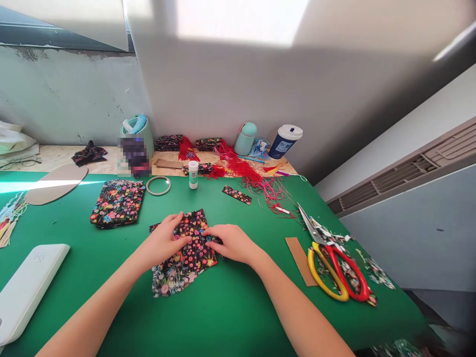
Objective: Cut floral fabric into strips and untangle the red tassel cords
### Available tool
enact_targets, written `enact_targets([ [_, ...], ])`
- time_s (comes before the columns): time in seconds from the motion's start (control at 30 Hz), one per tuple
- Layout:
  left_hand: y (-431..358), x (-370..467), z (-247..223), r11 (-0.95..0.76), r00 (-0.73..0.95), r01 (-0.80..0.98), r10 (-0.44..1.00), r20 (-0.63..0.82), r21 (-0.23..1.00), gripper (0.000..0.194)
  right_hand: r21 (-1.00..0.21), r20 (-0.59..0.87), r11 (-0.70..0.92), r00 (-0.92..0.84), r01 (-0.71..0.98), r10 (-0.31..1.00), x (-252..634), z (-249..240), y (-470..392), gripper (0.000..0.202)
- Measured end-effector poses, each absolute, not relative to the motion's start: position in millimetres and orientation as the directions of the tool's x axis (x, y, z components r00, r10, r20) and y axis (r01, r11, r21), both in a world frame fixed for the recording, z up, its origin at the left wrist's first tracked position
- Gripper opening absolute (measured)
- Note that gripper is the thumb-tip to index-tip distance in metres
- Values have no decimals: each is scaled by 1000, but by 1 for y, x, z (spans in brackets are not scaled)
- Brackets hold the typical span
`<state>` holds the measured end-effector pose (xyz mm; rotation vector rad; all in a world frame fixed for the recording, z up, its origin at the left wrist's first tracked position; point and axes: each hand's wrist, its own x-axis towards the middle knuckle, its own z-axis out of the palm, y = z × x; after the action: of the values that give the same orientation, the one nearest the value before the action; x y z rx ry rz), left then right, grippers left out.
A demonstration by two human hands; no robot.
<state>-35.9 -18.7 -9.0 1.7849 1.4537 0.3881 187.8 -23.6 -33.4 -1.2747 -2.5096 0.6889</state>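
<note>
A black floral cloth piece [184, 270] lies on the green table mat [208, 317] in front of me. My left hand [163, 243] rests on its upper left part, thumb and fingers spread apart. At the cloth's right edge, my right hand [230, 242] has its thumb and forefinger close together on the fabric; a small dark floral bit shows under that hand. Whether the right fingertips pinch the cloth or only press on it is unclear. A folded stack of the same cloth [118, 203] sits to the left, beyond my left hand.
Red-and-yellow scissors [327, 267] lie at the right by a cardboard strip [301, 261] and scraps. Farther back are a glue stick [193, 175], a round ring [158, 186], red tassels [241, 168] and a cup [285, 141]. A white power bank [33, 287] lies left.
</note>
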Motion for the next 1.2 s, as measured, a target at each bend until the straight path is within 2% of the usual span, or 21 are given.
enact_targets([
  [0.13,-7,-42,-15,-266,246,882,964,103,389,38,-531,31,498,-571,686,820,187,-36,-23,22],
  [0.2,0,-46,-20,-334,300,899,941,158,282,32,-538,50,474,-535,697,844,186,-36,-22,19],
  [0.23,3,-49,-24,-346,315,897,937,151,275,31,-543,60,452,-505,707,861,186,-36,-21,18],
  [0.4,17,-53,-42,-326,304,853,945,119,409,28,-593,72,295,-316,749,946,186,-34,-16,25],
  [0.5,21,-49,-47,-319,304,819,946,111,476,20,-575,37,229,-255,785,966,186,-36,-13,25],
  [0.63,17,-40,-46,-405,423,735,901,99,544,11,-537,51,184,-187,823,981,185,-40,-11,20],
  [0.77,8,-31,-42,-492,555,616,825,105,614,16,-523,39,148,-150,840,988,183,-41,-12,28],
  [0.87,5,-27,-40,-510,587,605,805,90,612,20,-505,14,159,-176,849,984,183,-40,-12,25],
  [1.0,11,-32,-37,-457,528,681,848,49,573,11,-545,-4,159,-193,823,981,185,-40,-10,9],
  [1.1,18,-46,-34,-406,492,727,871,-6,553,23,-592,-28,130,-181,796,983,187,-40,-8,5],
  [1.2,22,-61,-27,-369,487,753,869,-85,544,24,-618,-47,95,-157,780,986,187,-39,-7,6],
])
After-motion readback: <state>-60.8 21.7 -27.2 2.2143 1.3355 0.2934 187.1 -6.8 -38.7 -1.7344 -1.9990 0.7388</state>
